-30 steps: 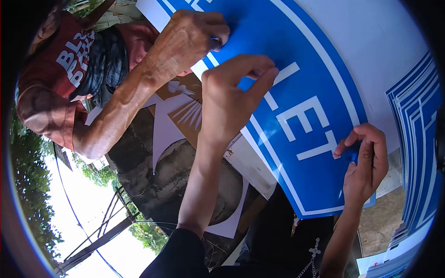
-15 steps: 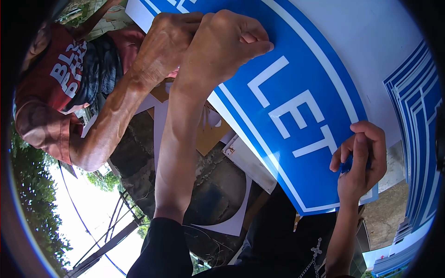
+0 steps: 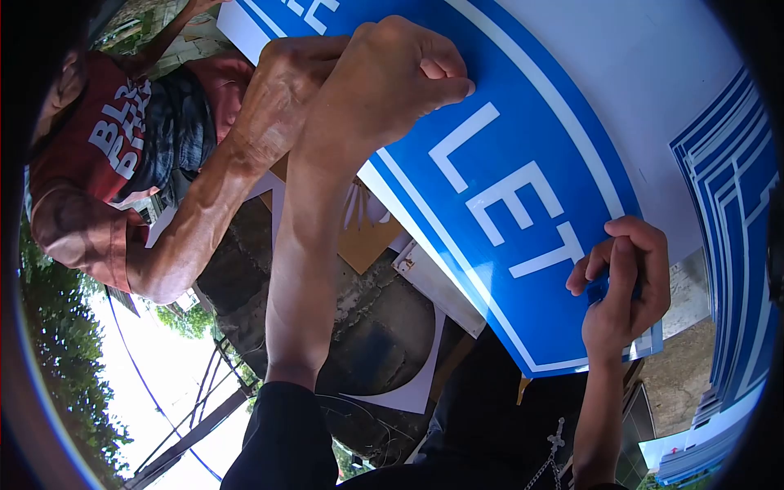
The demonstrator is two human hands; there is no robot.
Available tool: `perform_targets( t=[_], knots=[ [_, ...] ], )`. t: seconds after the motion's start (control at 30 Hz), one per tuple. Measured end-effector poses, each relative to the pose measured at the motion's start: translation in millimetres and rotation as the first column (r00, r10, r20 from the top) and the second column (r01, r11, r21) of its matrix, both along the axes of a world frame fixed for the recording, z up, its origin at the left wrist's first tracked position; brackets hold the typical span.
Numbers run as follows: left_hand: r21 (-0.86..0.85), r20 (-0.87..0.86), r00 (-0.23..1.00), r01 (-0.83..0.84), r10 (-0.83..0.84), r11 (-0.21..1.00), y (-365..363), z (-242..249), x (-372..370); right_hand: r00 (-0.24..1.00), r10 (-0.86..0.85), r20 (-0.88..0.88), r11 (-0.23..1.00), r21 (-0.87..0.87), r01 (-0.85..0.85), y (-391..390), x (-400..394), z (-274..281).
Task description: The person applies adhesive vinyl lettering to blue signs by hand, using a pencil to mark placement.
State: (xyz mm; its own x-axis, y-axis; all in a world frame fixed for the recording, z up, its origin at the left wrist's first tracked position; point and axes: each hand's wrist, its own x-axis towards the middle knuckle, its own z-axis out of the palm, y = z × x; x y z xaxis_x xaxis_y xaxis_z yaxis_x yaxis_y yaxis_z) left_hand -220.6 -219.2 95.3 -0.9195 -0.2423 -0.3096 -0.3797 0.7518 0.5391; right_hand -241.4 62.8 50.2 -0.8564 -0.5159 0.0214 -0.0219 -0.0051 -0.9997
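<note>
A large blue sign point(image 3: 457, 237) with white letters "LET" and a white border line lies tilted across the view. My left hand point(image 3: 400, 73) is over its upper part, above the letter L, with thumb and fingers pinched together. My right hand point(image 3: 629, 282) is at the lower right edge by the letter T. Its fingers are curled round with the thumb against them, and dark blue shows between them; I cannot tell what it holds. A co-worker's hand point(image 3: 286, 90) reaches in beside my left wrist, its fingertips hidden behind my hand.
A person in a red shirt point(image 3: 106, 106) stands at the left. Stacked blue and white signs point(image 3: 731, 220) are at the right. A white sheet point(image 3: 653, 106) lies beyond the sign. Below it are brown cardboard point(image 3: 363, 241) and a white cut-out board point(image 3: 408, 396).
The sign and both my hands appear slightly further left in view. Finger poses stay much the same, and the co-worker's arm remains beside my left arm.
</note>
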Motion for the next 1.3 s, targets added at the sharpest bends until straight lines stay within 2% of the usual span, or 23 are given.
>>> perform_targets(
  t=[0.1, 0.4, 0.6, 0.8, 0.9, 1.0, 1.2, 1.3],
  knots=[
    [0.009, 0.029, 0.999, -0.018, 0.018, 1.000, -2.3, -0.6, 1.0, 0.998, 0.012, 0.055, 1.000, -0.015, -0.012, 0.2, 0.7, -0.9],
    [0.061, -0.023, 0.997, -0.070, 0.072, 0.996, 3.1, -7.8, 8.3, 0.997, 0.028, 0.076, 0.999, -0.041, -0.025, 5.8, 2.6, -0.4],
    [-0.071, -0.069, 0.997, -0.034, 0.029, 0.997, 12.5, -4.3, 8.5, 0.994, 0.020, 0.105, 0.998, -0.068, -0.013, 6.7, 4.4, -1.8],
    [-0.109, -0.094, 0.995, -0.043, 0.032, 0.993, 18.4, -5.4, 9.6, 0.994, 0.022, 0.103, 0.996, -0.085, -0.013, 9.5, 4.0, -4.2],
    [-0.004, -0.069, 0.996, -0.051, 0.051, 0.999, 7.8, -7.7, 11.7, 0.993, 0.032, 0.113, 0.995, -0.098, -0.020, 8.7, 2.2, -2.5],
    [0.209, -0.068, 0.989, -0.115, 0.132, 0.971, 0.7, -5.2, 16.4, 0.993, 0.049, 0.106, 0.992, -0.119, -0.036, 10.2, 2.2, -5.6],
    [0.004, -0.116, 0.993, -0.013, 0.013, 1.000, 1.1, -7.7, 15.0, 0.996, 0.027, 0.086, 0.993, -0.119, -0.016, 6.4, 3.8, -8.0],
    [-0.045, -0.152, 0.987, 0.052, -0.059, 0.998, -0.6, -8.9, 14.9, 0.997, 0.022, 0.076, 0.992, -0.123, -0.012, 6.4, 4.2, -9.2]
  ],
)
